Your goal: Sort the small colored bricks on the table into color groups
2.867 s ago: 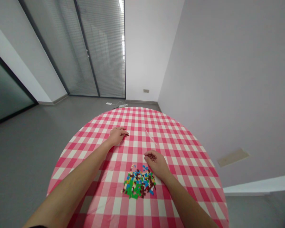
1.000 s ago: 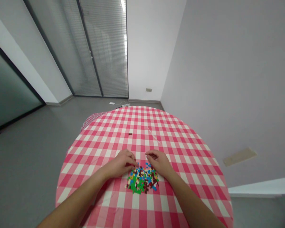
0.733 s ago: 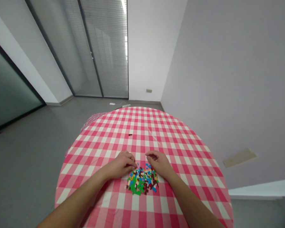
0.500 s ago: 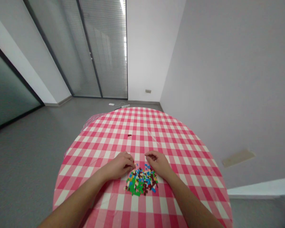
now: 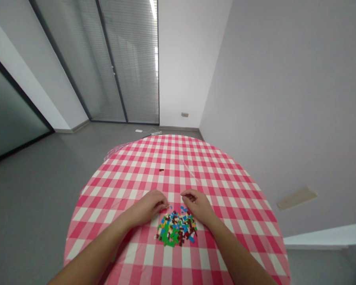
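Along the far edge of a heap of tiny multicoloured plastic bricks (image 5: 175, 228), left-hand fingertips (image 5: 165, 204) and right-hand fingers (image 5: 186, 194) curled inward, just beside the pieces, with no telling whether either grips a brick. Left hand (image 5: 148, 205) and right hand (image 5: 198, 206) apart, one to each side. Farther out, a lone dark brown brick (image 5: 161, 170) on a round worktop (image 5: 121, 186) under red-and-white gingham cloth; beyond, grey floor (image 5: 41, 198), a white power strip (image 5: 156, 133) and glass doors with slatted blinds (image 5: 127, 67).
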The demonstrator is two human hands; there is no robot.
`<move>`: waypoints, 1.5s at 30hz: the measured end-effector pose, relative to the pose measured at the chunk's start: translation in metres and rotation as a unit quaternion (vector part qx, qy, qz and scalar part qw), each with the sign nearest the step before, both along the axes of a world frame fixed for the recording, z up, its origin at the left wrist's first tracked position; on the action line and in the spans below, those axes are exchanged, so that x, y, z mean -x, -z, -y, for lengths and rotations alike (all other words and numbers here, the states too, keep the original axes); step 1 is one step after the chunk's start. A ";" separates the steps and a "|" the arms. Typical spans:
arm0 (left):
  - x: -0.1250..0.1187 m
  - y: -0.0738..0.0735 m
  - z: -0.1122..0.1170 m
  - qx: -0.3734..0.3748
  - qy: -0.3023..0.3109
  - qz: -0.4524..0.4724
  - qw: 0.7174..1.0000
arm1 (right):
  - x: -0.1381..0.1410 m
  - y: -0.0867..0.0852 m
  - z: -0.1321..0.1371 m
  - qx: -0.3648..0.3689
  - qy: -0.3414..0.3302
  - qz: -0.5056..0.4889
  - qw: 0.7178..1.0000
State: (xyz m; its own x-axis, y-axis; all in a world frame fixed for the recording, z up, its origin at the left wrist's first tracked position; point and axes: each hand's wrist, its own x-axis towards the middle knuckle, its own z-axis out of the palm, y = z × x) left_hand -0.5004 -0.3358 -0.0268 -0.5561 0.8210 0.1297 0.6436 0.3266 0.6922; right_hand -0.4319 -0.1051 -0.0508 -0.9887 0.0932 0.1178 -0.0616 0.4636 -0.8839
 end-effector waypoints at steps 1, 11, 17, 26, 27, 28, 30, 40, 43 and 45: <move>0.002 0.000 0.001 -0.013 -0.022 0.011 1.000 | 0.000 0.000 0.000 -0.001 0.000 0.001 1.000; 0.048 0.010 0.014 -0.075 -0.229 0.045 0.970 | 0.000 -0.005 0.001 -0.005 0.002 0.014 1.000; 0.075 0.015 -0.002 -0.037 -0.220 -0.012 0.975 | 0.001 -0.002 -0.001 0.004 0.012 0.015 1.000; 0.099 0.032 -0.022 0.000 -0.271 -0.116 0.956 | 0.000 -0.004 -0.001 0.011 0.013 0.009 1.000; 0.100 0.032 -0.022 0.003 -0.275 -0.119 0.954 | 0.000 -0.004 0.000 0.009 0.013 0.008 1.000; 0.100 0.031 -0.022 0.005 -0.278 -0.120 0.953 | 0.000 -0.004 0.000 0.006 0.012 0.007 1.000; 0.100 0.031 -0.022 0.009 -0.286 -0.125 0.950 | -0.001 -0.004 0.000 -0.002 0.012 0.006 1.000; 0.097 0.029 -0.021 0.027 -0.276 -0.168 0.946 | 0.000 -0.002 0.000 0.005 0.018 0.004 1.000; 0.097 0.029 -0.019 0.035 -0.276 -0.167 0.946 | 0.000 -0.002 0.000 0.007 0.014 0.005 1.000; 0.098 0.029 -0.018 0.041 -0.281 -0.161 0.945 | 0.000 -0.002 -0.001 0.008 0.016 0.007 1.000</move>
